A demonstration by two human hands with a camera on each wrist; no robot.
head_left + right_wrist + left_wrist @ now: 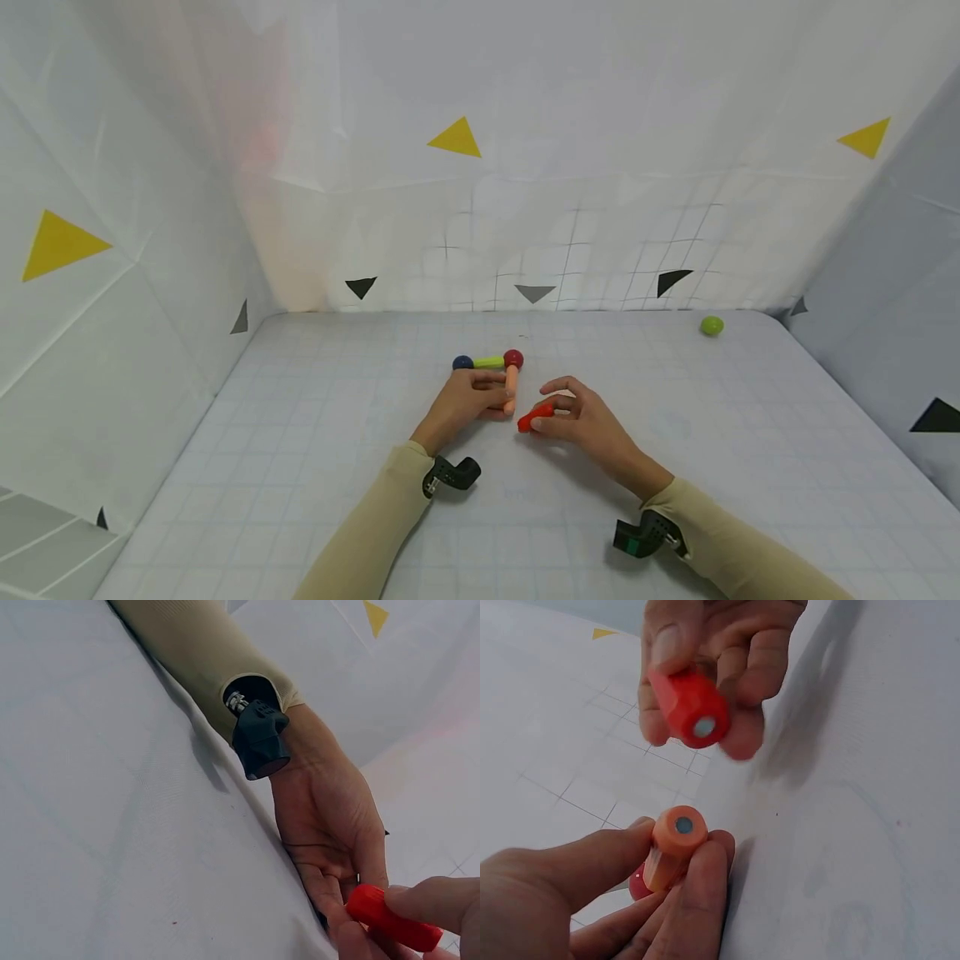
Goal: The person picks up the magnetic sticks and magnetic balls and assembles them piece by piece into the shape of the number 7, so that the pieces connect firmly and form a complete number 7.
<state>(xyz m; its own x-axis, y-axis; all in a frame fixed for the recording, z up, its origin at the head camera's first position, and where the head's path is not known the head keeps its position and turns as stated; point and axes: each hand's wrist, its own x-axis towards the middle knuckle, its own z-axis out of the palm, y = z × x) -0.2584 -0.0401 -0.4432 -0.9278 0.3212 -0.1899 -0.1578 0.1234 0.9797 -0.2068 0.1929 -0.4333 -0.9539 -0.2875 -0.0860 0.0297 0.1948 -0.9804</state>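
My left hand (467, 402) pinches an orange magnetic rod (512, 382) between thumb and fingers. That rod runs from a dark red ball (513, 359), which a yellow-green rod (489, 362) links to a dark blue ball (462, 362). In the left wrist view, the orange rod's free end shows a round metal disc. My right hand (581, 421) holds a red magnetic rod (536, 417) between thumb and fingers, just right of the orange one. A gap separates the two rods in the left wrist view, where the red rod (694, 712) also has a metal disc at its end.
A small green ball (712, 326) lies at the far right of the white gridded table (300, 467). White sheet walls with yellow and dark triangles stand at the back and both sides. Each wrist carries a dark camera mount (648, 535).
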